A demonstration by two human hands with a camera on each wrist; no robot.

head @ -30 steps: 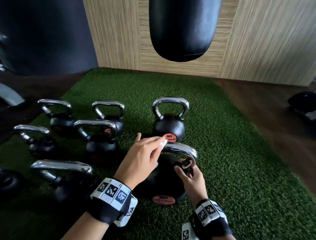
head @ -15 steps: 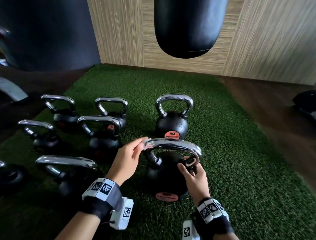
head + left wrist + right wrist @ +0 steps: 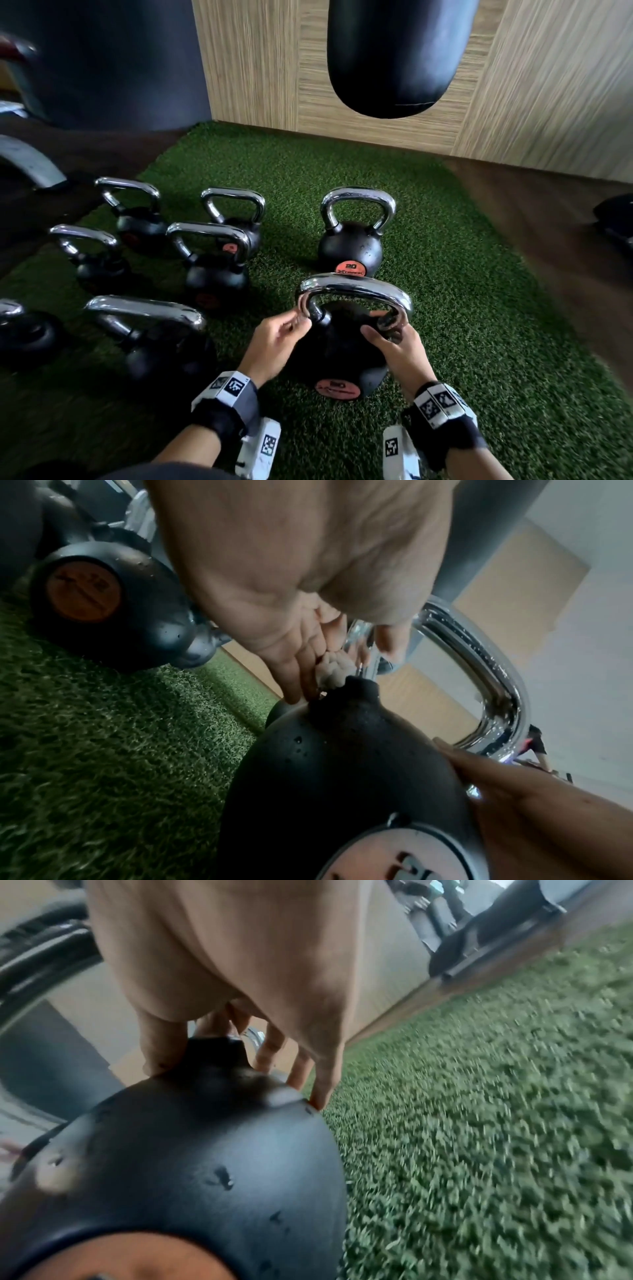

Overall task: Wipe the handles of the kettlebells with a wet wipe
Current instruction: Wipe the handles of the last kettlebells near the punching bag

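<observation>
Kettlebell [image 3: 337, 356] in front of you sits on the green turf [image 3: 479, 325], at about 6 o'clock from the one marked 20 [image 3: 350, 246], and its chrome handle [image 3: 356, 291] arches over it with the long bar running from 9 to 3 o'clock. Your left hand [image 3: 274, 342] is at the 9 o'clock leg of that arch, right where the chrome meets the black neck, fingers and thumb pinching a balled wet wipe [image 3: 334, 672] against the metal. Your right hand [image 3: 399, 353] is clenched round the 3 o'clock leg, steadying the bell.

What the coming stroke seems to turn on: the wipe is at the very bottom of the left leg, so the unwiped run lies up and over toward 12 and then down to 3 o'clock, where your right hand covers the chrome. I judge you will need to shift that hand for the wipe to reach that end.

The head view shows both grips and the six or so other kettlebells [image 3: 215, 260] from 9 to 11 o'clock, but the wipe is hidden behind your fingers there. The left wrist view shows the white wad itself touching the neck, and droplets on the inner curve of the handle. The right wrist view is blurred, showing little but your fingers [image 3: 270, 1047] round the neck.
</observation>
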